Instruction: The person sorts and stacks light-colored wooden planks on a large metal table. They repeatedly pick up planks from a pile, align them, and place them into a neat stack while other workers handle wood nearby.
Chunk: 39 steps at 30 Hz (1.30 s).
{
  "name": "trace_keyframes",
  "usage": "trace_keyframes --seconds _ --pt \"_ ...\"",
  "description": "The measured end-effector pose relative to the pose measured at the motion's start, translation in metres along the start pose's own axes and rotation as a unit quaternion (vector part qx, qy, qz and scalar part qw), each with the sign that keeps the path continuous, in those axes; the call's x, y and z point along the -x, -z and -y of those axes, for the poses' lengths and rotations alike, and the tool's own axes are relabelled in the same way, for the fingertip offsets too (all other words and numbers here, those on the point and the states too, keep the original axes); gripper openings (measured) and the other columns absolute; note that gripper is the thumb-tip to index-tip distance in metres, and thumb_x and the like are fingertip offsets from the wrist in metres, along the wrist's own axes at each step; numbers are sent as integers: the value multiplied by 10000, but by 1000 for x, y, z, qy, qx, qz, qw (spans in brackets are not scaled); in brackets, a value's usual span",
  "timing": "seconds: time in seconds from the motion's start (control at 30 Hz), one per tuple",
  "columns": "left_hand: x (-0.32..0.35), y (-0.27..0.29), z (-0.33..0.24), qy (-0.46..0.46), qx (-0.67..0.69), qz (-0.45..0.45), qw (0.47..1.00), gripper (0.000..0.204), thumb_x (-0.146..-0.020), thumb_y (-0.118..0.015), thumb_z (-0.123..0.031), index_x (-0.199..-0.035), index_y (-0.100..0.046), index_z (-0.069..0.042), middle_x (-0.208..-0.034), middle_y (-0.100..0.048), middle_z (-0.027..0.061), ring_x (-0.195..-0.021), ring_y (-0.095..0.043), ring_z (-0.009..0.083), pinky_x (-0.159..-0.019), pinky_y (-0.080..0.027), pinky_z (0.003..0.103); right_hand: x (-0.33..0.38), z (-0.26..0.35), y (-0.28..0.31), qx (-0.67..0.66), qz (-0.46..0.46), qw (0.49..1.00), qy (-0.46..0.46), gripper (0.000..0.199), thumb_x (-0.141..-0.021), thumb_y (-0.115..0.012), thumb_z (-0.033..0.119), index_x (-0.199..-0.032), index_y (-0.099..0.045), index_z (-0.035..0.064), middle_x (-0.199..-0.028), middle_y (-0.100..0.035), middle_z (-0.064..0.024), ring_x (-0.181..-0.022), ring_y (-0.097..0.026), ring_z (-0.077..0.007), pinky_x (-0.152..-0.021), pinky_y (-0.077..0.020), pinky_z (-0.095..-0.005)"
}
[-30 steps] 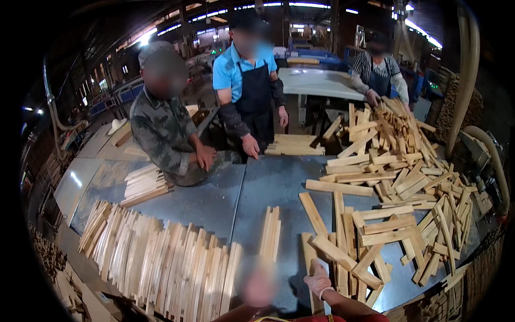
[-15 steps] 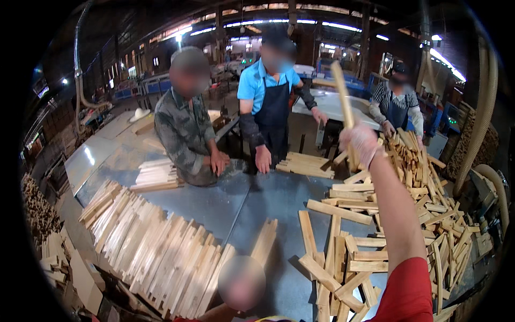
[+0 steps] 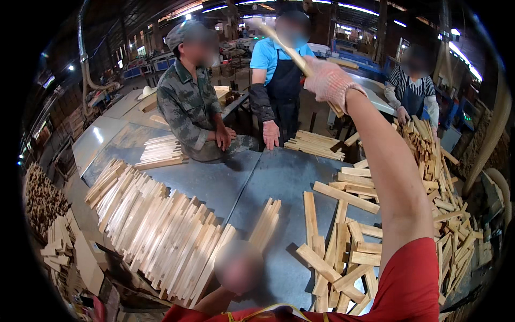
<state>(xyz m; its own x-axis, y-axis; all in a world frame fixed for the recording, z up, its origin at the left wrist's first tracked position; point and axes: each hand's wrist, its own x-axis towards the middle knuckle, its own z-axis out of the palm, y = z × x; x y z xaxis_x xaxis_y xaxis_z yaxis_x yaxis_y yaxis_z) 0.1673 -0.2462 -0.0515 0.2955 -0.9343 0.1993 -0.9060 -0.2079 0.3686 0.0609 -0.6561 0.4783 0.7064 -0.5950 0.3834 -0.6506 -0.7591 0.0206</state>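
Through the head camera I am holding a wooden slat point(image 3: 294, 55) aloft in my gloved right hand point(image 3: 333, 85), the fingers closing around its lower part. The slat is slanting up to the left, in front of a person in a blue shirt and dark apron point(image 3: 284, 80). My left hand point(image 3: 238, 267) is resting low in the view behind a blur, so I cannot tell whether it is open or gripping; a narrow bundle of slats point(image 3: 265, 225) is reaching out just beyond it on the grey surface point(image 3: 289, 180). Left of that hand, a long row of pale slats point(image 3: 161, 228) is lying side by side. To the right, loose boards point(image 3: 322, 264) are crossing one another beneath my raised arm, and a tangled heap point(image 3: 424, 150) is spreading behind them. Across the surface, a person in a camouflage jacket point(image 3: 185, 107) is holding both hands together beside a small stack of slats point(image 3: 160, 152), while a person in a striped top point(image 3: 410, 88) is standing at the heap, far right
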Motion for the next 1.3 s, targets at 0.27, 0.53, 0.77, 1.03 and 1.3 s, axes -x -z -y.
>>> trace_keyframes --seconds 0.27,0.53,0.77,1.03,1.3 --pt "-2 -4 8 -11 21 3 1000 475 -1020 -595 -303 -1447 -494 -120 -1333 -565 140 -1190 -564 292 -1012 -456 460 23 5 13 -74 97 988 -99 360 -894 -578 85 -1245 -656 67 -1075 -750 -220 -927 -757 -360 -742 -612 -477" --pt "35 -93 95 -51 259 -61 963 483 -1116 -527 -300 -1546 -469 -86 -1501 -539 114 -1378 -513 220 -1184 -401 424 36 -25 -2 -38 131 989 -49 376 -896 -541 73 -1262 -622 51 -962 -730 -183 -730 -721 -278 -612 -584 -413" --pt "2 -1 -1 -9 32 38 999 375 -1120 -515 -260 -1443 -511 -70 -1338 -554 85 -1201 -525 184 -1030 -416 372 116 -85 -20 -125 94 981 -116 664 -833 -581 79 -1491 -558 162 -1123 -729 -186 -947 -723 -314 -785 -587 -410" --pt "-6 11 -1 -9 40 27 999 246 -1108 -511 -207 -1290 -571 -53 -1093 -578 50 -933 -550 147 -795 -445 310 136 -138 -17 55 156 979 -116 488 -815 -669 151 -1302 -651 178 -1114 -730 -165 -1100 -693 -367 -961 -556 -436" --pt "11 5 -3 -36 58 50 996 398 -989 -629 -258 -1330 -530 -78 -1114 -598 106 -928 -618 237 -781 -516 359 160 -109 25 -231 -127 954 -142 433 -808 -699 206 -1216 -617 86 -995 -717 -183 -947 -708 -369 -853 -576 -463"
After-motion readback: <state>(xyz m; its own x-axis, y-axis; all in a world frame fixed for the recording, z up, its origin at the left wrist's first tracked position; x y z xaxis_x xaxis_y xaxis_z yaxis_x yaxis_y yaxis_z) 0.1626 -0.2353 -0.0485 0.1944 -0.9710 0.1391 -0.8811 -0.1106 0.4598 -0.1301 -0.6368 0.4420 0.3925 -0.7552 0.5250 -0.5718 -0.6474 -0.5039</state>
